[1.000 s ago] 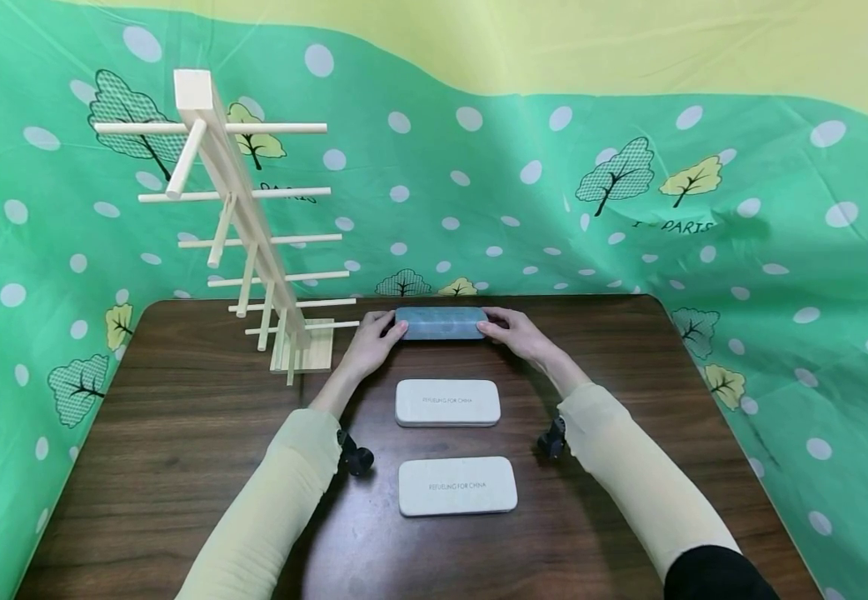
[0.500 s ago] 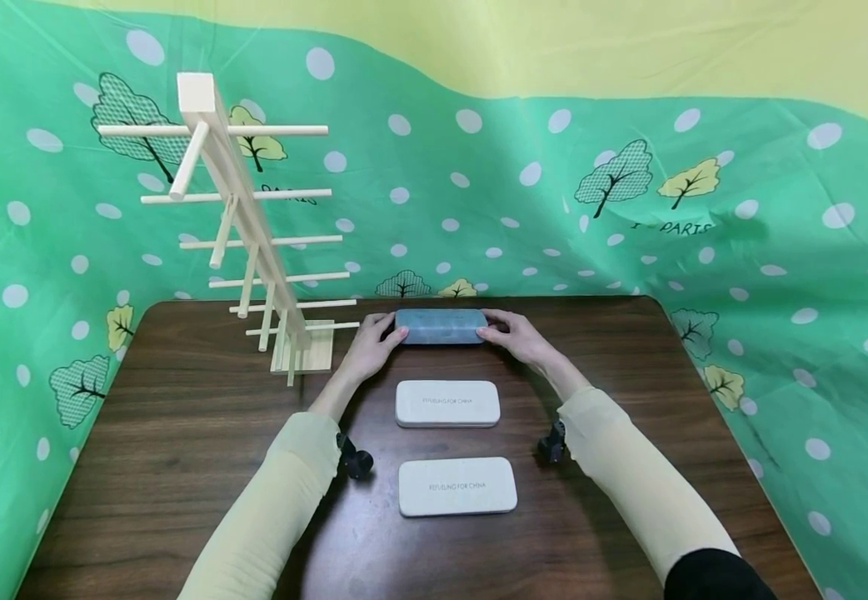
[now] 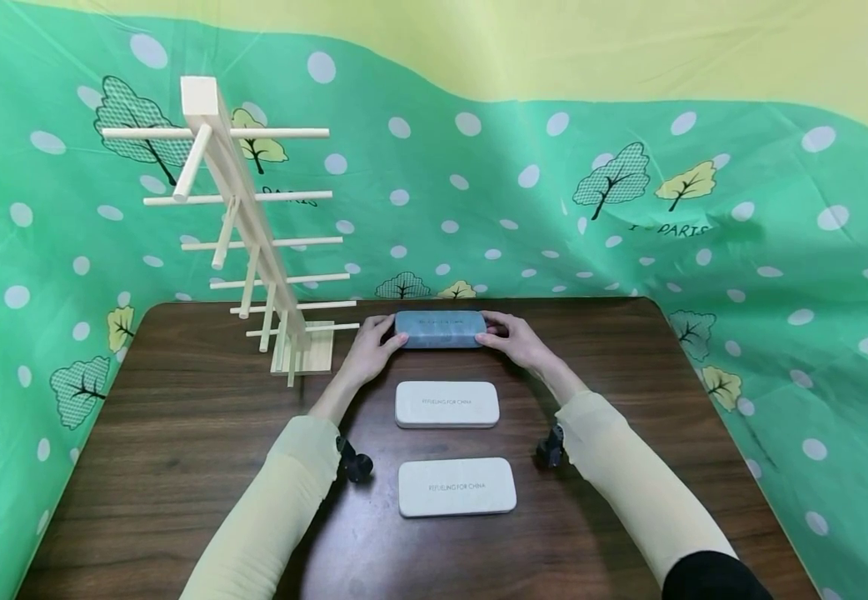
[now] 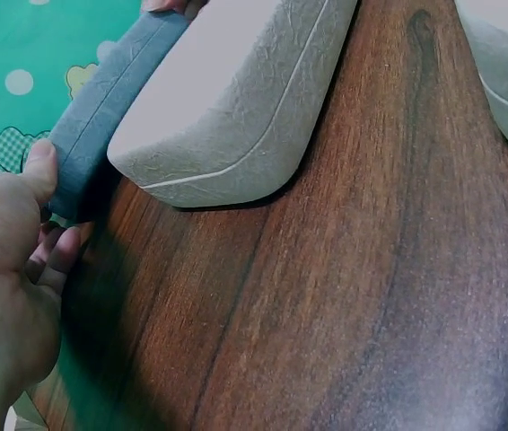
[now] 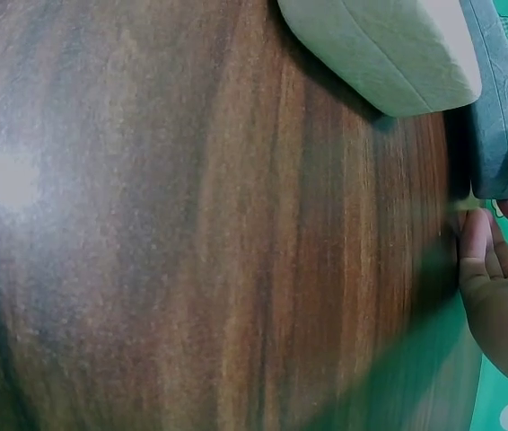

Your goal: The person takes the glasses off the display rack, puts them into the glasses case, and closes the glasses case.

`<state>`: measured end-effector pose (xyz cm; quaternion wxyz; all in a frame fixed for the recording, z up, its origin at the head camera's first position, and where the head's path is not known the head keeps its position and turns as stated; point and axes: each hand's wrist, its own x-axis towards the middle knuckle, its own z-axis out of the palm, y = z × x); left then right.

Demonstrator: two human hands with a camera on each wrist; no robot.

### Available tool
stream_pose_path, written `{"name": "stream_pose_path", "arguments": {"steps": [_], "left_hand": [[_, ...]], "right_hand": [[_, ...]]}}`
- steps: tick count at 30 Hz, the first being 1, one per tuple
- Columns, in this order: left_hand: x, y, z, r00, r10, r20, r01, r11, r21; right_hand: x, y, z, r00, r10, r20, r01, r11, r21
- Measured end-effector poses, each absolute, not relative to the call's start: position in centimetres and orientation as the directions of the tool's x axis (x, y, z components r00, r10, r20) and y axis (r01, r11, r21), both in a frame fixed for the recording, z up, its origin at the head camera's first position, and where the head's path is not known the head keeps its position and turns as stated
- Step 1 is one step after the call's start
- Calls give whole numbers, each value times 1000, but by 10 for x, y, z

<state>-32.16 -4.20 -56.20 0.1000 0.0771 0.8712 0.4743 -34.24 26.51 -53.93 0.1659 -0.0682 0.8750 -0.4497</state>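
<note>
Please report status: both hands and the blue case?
Left hand and right hand grip blue case by its ends. Case at far table edge. Two white cases nearer, apart from it.

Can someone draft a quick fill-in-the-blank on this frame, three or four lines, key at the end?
1. Both hands hold the ends of the ____ case.
2. The left hand is at the end nearer the wooden ____.
3. Between the person and the held case lie ____ white cases, the far one and the near one.
4. All the cases sit over a dark ____ table.

Missing words: blue; rack; two; wooden
</note>
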Motion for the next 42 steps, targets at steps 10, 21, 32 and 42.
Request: {"name": "stream_pose_path", "arguments": {"steps": [10, 21, 32, 42], "left_hand": [[-317, -39, -561, -969, 233, -84, 58, 542, 838], [-316, -38, -566, -973, 220, -73, 70, 577, 814], [-315, -39, -569, -973, 216, -79, 61, 572, 818], [-315, -39, -566, -972, 225, -67, 67, 536, 842]], "right_hand": [[-339, 267, -540, -942, -256, -218, 30, 584, -811], [-335, 263, -542, -950, -232, -210, 23, 617, -787], [-332, 261, -541, -948, -240, -209, 24, 602, -798], [-334, 262, -540, -950, -221, -220, 44, 605, -795]]}}
